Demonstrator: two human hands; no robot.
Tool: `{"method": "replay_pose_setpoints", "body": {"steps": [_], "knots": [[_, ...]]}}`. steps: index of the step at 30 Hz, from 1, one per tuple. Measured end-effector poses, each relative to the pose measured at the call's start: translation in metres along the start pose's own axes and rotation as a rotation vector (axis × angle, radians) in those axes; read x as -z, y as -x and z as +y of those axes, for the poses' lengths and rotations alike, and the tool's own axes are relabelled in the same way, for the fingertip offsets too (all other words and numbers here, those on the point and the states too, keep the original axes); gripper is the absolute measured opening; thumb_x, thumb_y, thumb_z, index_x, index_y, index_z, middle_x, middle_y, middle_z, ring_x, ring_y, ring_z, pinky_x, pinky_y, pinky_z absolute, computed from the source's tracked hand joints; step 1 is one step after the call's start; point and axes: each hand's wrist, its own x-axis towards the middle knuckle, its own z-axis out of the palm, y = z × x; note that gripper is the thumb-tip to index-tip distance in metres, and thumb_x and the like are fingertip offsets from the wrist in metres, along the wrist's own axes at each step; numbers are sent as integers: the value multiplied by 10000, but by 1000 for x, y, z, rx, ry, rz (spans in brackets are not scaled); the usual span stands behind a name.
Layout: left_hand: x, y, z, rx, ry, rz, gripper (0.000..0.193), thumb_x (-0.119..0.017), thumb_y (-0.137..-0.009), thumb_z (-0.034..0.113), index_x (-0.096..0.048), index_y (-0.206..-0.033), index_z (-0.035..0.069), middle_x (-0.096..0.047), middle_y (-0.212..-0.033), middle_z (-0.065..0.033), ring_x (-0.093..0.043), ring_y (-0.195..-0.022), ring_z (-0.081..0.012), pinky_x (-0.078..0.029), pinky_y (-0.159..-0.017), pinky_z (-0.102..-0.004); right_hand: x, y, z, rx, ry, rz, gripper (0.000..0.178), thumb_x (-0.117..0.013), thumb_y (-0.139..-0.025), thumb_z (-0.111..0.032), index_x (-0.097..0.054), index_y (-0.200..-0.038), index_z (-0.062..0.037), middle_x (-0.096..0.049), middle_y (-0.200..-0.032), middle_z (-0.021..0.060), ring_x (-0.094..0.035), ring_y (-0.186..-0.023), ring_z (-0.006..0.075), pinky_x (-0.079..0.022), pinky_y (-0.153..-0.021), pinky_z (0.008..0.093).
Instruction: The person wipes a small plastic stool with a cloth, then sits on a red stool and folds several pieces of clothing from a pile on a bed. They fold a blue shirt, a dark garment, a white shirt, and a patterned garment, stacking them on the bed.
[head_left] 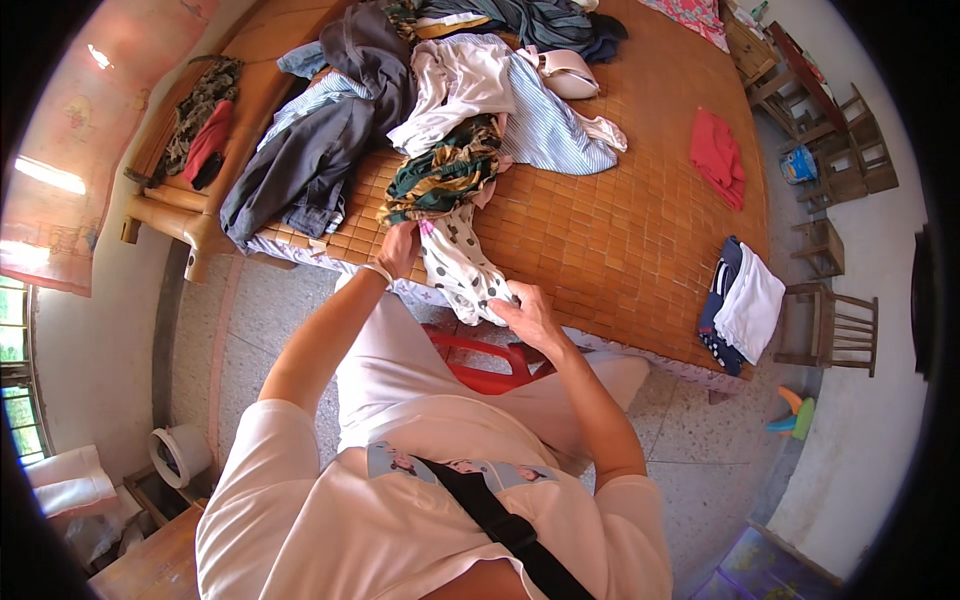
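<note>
A white garment with dark polka dots (462, 268) hangs over the near edge of the bed, in front of me. My left hand (400, 250) is closed on its upper left side, close under a green and gold patterned cloth (440, 180). With closed fingers, my right hand (532, 318) grips the lower right part. Beyond them lie a pale pink-white top (458, 88), a blue-striped shirt (550, 120) and a padded bra (568, 74). Dark grey clothing (320, 150) spreads to the left.
The bed has a woven tile mat (620, 240). At its right corner sit folded clothes (745, 305), with a red folded garment (717, 158) farther back. A red plastic stool (485, 365) shows between my legs. Wooden chairs (830, 328) line the right wall.
</note>
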Motion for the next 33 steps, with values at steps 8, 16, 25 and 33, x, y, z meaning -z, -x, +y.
{"method": "replay_pose_setpoints", "body": {"steps": [8, 16, 25, 33], "knots": [[6, -25, 19, 162, 877, 181, 157, -590, -789, -13, -639, -937, 10, -658, -861, -70, -617, -722, -170, -514, -637, -322, -7, -17, -6, 345, 66, -62, 228, -690, -803, -193, -641, -921, -4, -587, -827, 142, -590, -713, 228, -477, -674, 346], [195, -15, -35, 370, -671, 240, 312, -594, -765, 76, -687, -1021, 228, -619, -1006, -122, -607, -921, -331, -486, -778, -399, 87, -19, 96, -74, 726, 688, 465, -619, -817, -330, -563, -1172, -35, -464, -1257, 169, -410, -1169, 350, -341, -992, 440], [145, -87, 2, 188, -517, 504, 435, -598, -678, 20, -564, -1095, 136, -525, -1133, -97, -443, -1133, -316, -380, -943, -430, 70, -12, 107, 85, 870, 795, 387, -509, -893, -222, -513, -1218, -12, -448, -1278, 164, -411, -1183, 344, -332, -993, 458], [70, -146, 5, 178, -777, 81, 568, -615, -753, 141, -458, -1298, 161, -583, -1175, -92, -449, -1206, -291, -158, -1029, -629, 67, -13, 105, 107, 891, 808, 382, -483, -898, -217, -511, -1219, -12, -463, -1284, 166, -414, -1195, 342, -327, -1006, 454]]}}
